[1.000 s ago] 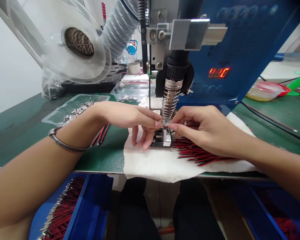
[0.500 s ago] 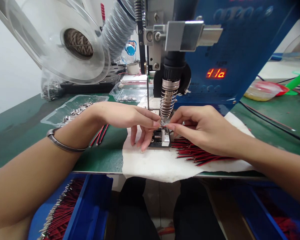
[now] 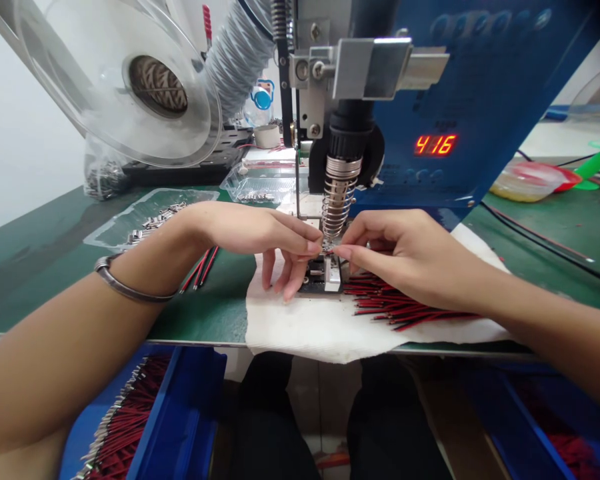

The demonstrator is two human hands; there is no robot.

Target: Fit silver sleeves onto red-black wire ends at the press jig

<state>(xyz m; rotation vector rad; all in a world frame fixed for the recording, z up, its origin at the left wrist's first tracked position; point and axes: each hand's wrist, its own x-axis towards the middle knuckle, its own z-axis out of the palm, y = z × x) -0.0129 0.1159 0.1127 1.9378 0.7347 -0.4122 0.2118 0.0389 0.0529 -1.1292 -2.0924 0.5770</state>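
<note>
My left hand (image 3: 275, 243) reaches in from the left, thumb and forefinger pinched beside the soldering tip (image 3: 331, 243); whatever they grip is too small to make out. Facing it, my right hand (image 3: 397, 250) pinches a thin wire (image 3: 329, 252), of which only a short end shows at the fingertips. Both pinches almost meet just under the coiled spring (image 3: 337, 200) of the soldering head. Below them sits a small metal fixture (image 3: 333, 275) on a black base. Beneath my right hand lies a bundle of red and black wires (image 3: 395, 308) on a white cloth (image 3: 310, 330).
A blue machine (image 3: 460, 87) with a lit display stands behind. Metal connectors lie in a clear tray (image 3: 100, 223) at left, near several loose wires (image 3: 200, 270). A clear fume hood (image 3: 105, 40) hangs upper left. A blue bin (image 3: 180, 413) of wired connectors sits below the table edge.
Both hands keep their pinch at the soldering tip, almost still. The red digits on the display have changed and now read 416. The whole view has shifted very slightly.
</note>
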